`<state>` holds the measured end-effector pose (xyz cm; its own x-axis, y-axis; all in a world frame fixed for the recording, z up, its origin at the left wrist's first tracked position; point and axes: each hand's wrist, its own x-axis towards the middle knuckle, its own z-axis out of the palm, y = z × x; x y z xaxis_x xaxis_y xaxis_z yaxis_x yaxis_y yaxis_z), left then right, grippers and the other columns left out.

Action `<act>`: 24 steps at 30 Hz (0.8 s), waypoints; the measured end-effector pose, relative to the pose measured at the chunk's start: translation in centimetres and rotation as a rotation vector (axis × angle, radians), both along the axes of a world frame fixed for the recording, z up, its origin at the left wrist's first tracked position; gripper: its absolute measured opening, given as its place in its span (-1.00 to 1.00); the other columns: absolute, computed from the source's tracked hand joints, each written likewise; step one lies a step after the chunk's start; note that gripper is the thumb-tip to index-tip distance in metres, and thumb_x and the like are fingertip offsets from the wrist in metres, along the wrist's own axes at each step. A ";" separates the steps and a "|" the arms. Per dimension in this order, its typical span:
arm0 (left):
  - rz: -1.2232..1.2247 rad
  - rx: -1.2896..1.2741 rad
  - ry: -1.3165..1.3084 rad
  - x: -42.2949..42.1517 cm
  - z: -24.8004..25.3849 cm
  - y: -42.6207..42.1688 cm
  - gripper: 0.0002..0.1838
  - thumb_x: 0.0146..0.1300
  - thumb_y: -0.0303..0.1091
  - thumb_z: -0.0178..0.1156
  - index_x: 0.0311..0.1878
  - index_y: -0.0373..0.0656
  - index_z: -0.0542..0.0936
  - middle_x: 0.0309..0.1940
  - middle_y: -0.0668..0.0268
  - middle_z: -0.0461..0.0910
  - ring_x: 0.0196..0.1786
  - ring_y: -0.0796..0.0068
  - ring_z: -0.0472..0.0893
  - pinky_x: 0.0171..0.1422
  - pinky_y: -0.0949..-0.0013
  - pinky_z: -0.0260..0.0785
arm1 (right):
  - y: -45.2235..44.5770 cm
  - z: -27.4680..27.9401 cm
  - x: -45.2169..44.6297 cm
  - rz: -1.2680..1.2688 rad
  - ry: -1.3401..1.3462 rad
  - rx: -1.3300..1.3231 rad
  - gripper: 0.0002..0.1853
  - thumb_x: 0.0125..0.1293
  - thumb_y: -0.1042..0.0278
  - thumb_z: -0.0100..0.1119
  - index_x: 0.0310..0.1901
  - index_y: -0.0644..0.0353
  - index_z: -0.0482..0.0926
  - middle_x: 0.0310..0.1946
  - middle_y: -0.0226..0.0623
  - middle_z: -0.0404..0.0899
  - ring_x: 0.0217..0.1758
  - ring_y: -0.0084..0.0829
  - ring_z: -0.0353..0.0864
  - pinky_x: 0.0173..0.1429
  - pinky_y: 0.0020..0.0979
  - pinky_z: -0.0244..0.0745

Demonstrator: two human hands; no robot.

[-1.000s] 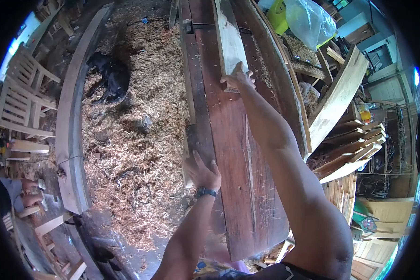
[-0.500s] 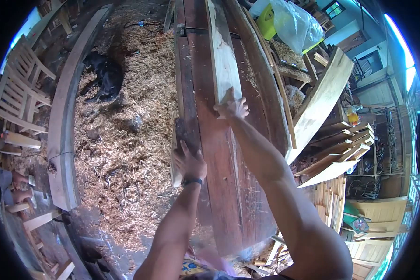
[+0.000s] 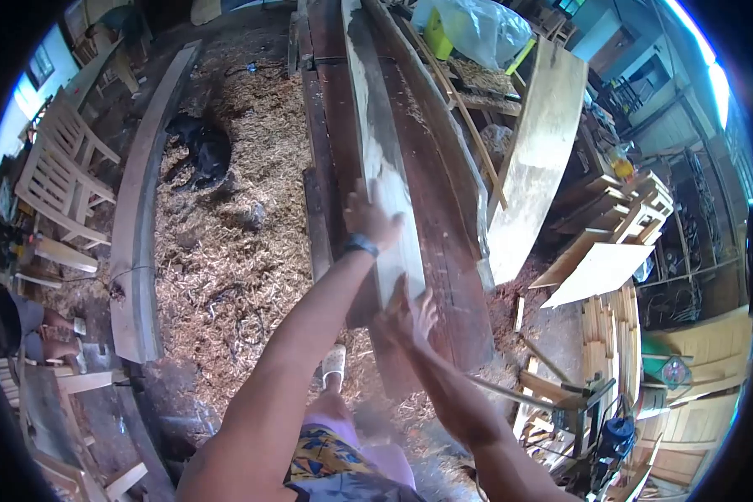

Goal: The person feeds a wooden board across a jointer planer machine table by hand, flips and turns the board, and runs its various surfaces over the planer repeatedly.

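A long pale plank (image 3: 372,125) with a dark streak lies lengthwise over the reddish-brown wooden bench (image 3: 443,259). My right hand (image 3: 406,318) grips the plank's near end, its fingers wrapped round the end and right edge. Farther up the same plank, my left hand (image 3: 371,219), with a dark band on the wrist, rests on the top face and left edge with its fingers spread.
Wood shavings (image 3: 243,268) cover the floor left of the bench, where a black dog (image 3: 201,151) lies beside a long thick beam (image 3: 138,209). To the right are a wide leaning board (image 3: 531,151) and stacked planks (image 3: 602,268). A person's legs (image 3: 54,335) show at far left.
The plank has come nearer to me along the bench, with my right hand at its end. My left hand has left the bench's left edge and moved onto the plank. The view has shifted.
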<state>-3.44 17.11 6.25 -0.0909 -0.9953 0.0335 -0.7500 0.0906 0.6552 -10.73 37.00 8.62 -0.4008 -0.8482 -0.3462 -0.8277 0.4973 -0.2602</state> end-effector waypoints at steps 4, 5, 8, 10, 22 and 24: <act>-0.238 0.031 -0.324 -4.3 1.7 6.7 0.10 0.14 0.29 0.43 0.65 0.02 0.19 0.72 0.01 -0.11 0.72 -0.28 -0.13 0.68 -0.50 -0.22 | 13.7 2.1 -1.2 -0.005 -0.051 0.075 0.15 0.03 -0.01 0.59 0.65 -0.26 0.12 0.50 0.40 0.03 0.45 0.42 0.23 0.45 0.33 0.21; -0.258 0.043 -0.373 -4.6 2.1 8.4 0.10 0.13 0.31 0.42 0.65 0.04 0.20 0.73 0.02 -0.11 0.73 -0.27 -0.14 0.68 -0.51 -0.26 | 17.6 1.2 -1.8 0.012 -0.030 0.037 0.14 0.02 -0.03 0.59 0.65 -0.27 0.14 0.50 0.40 0.03 0.45 0.43 0.23 0.45 0.32 0.21; -0.308 0.025 -0.358 -5.4 0.6 14.8 0.07 0.16 0.35 0.35 0.67 0.13 0.21 0.73 0.04 -0.10 0.74 -0.24 -0.24 0.66 -0.59 -0.40 | 28.6 -0.9 -3.4 0.031 -0.008 -0.022 0.12 -0.02 -0.06 0.59 0.62 -0.29 0.22 0.51 0.40 0.02 0.45 0.46 0.21 0.45 0.32 0.20; -0.330 -0.011 -0.328 -5.8 -0.6 20.6 0.04 0.18 0.35 0.33 0.66 0.15 0.23 0.73 0.06 -0.09 0.74 -0.24 -0.24 0.65 -0.60 -0.39 | 34.4 -1.1 -4.1 0.003 -0.038 -0.001 0.11 -0.06 -0.07 0.59 0.60 -0.31 0.28 0.52 0.38 0.02 0.47 0.47 0.19 0.46 0.32 0.19; -0.251 0.042 -0.339 -9.5 -2.0 45.4 -0.04 0.19 0.22 0.31 0.64 0.14 0.28 0.74 0.13 -0.11 0.76 -0.13 -0.25 0.62 -0.60 -0.20 | 58.6 -0.9 -8.1 -0.019 -0.072 0.086 0.07 -0.10 -0.09 0.53 0.55 -0.27 0.29 0.52 0.30 0.05 0.48 0.38 0.18 0.53 0.21 0.13; -0.281 0.147 -0.401 -10.2 -1.7 49.3 -0.01 0.24 0.28 0.22 0.69 0.16 0.16 0.76 0.15 -0.20 0.76 -0.12 -0.28 0.63 -0.61 -0.28 | 63.1 -1.9 -9.3 -0.017 -0.117 0.084 0.10 -0.10 -0.16 0.54 0.56 -0.29 0.28 0.55 0.29 0.03 0.55 0.37 0.10 0.54 0.27 0.08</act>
